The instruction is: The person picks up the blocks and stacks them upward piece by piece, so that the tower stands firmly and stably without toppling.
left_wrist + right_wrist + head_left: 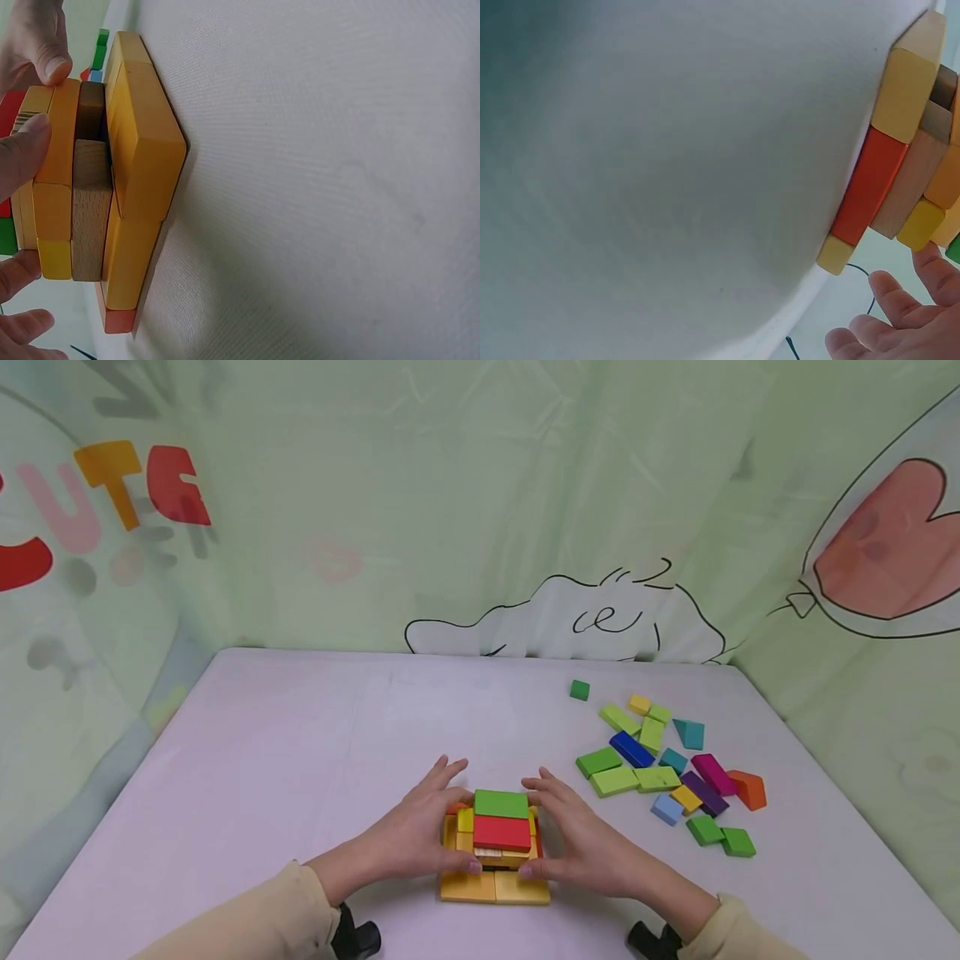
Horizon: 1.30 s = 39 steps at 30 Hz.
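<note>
A layered stack of wooden building blocks stands near the table's front, between both hands. Its top shows a green block (501,803) and a red block (501,832); orange planks (468,887) form the base. My left hand (417,837) pinches an upper layer, thumb at the front and a finger on the yellow block (56,259) behind. From the opposite side my right hand (592,847) pinches the same layer, its remaining fingers spread. Plain wood blocks (91,214) lie between this layer and the base. An orange-red block (870,186) shows low on the right side.
Loose blocks in several colours lie scattered at the right, among them a dark blue block (632,749), a purple block (705,793) and an orange block (748,790). One green block (580,690) sits apart, farther back. A printed curtain (480,510) hangs behind the table (300,735).
</note>
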{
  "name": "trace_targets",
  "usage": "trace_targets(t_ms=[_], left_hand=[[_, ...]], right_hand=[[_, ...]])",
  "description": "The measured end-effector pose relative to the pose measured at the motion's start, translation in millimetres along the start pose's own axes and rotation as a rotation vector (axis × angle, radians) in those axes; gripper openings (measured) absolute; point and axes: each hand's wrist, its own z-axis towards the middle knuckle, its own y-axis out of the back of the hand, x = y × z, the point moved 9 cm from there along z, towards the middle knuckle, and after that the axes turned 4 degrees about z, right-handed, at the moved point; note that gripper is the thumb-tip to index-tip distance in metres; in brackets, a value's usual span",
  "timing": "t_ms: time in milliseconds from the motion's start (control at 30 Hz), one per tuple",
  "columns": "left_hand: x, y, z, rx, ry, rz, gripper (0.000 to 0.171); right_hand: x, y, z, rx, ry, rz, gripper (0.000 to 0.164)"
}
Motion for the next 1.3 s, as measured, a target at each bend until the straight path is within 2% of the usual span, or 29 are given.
trace_targets(t_ms=[433, 600, 733, 1033, 1300], left_hand=[[-1.3, -0.4, -1.4, -0.003, -0.011, 0.025, 0.064], [-1.4, -0.4, -2.5, -0.010, -0.010, 0.006, 0.078], [-2.6, 1.8, -3.2, -0.037, -0.018, -0.019, 0.086], [-6.2, 4.6, -3.4, -0.038, -0.021, -0.021, 0.072], [-5.4, 4.6, -2.7, -0.038, -0.012, -0.030, 0.068]], right_hand=[[-1, -3, 1, -0.002, -0.010, -0.041, 0.087], [5, 2, -1, -0.002, 0.019, -0.048, 0.092], [15, 9, -1, -0.027, 0.075, -0.061, 0.085], [20, 15, -2, -0.051, 0.092, -0.065, 0.072], [20, 13, -1, -0.044, 0.086, -0.066, 0.068]])
